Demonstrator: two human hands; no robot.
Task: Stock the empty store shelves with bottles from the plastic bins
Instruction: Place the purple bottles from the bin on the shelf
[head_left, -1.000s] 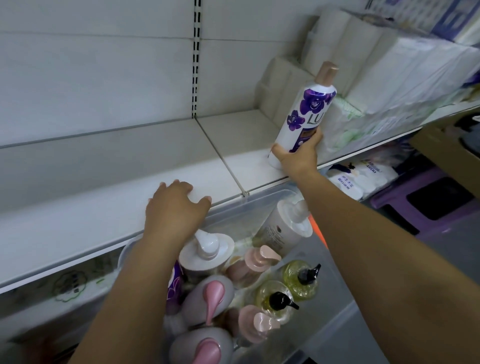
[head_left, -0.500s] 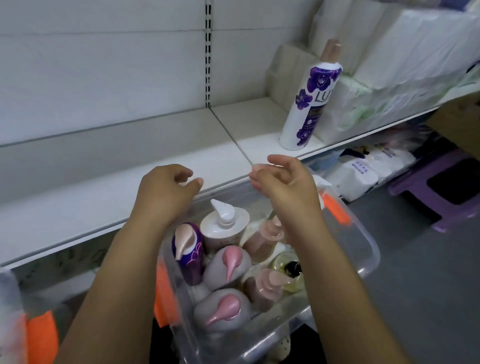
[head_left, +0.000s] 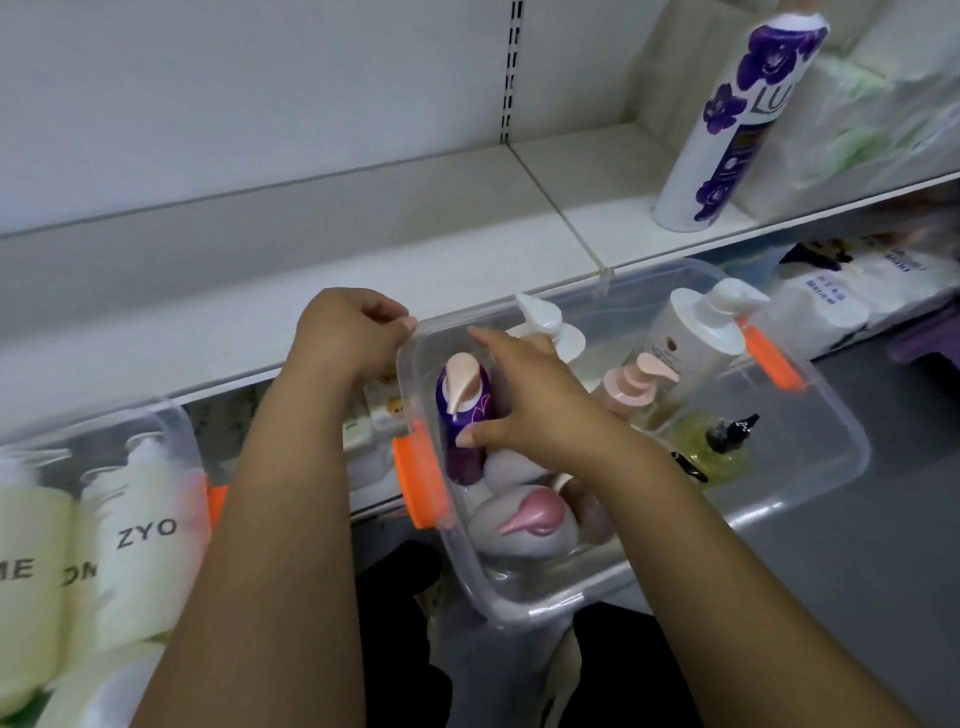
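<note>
One bottle (head_left: 464, 415), seemingly against right hand (head_left: 530, 410)

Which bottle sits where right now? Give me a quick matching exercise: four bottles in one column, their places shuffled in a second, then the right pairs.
Bottles
1. tall white bottle with purple flowers
2. purple pump bottle
3. yellow bottle with black pump
4. cream bottles marked ZYO

Places
a. in the left bin
b. upright on the shelf
c. in the orange-handled bin, touched by the right hand's thumb
d. on the right side of the orange-handled bin, no hand on it

Pairs: 1-b, 2-c, 3-d, 4-a
</note>
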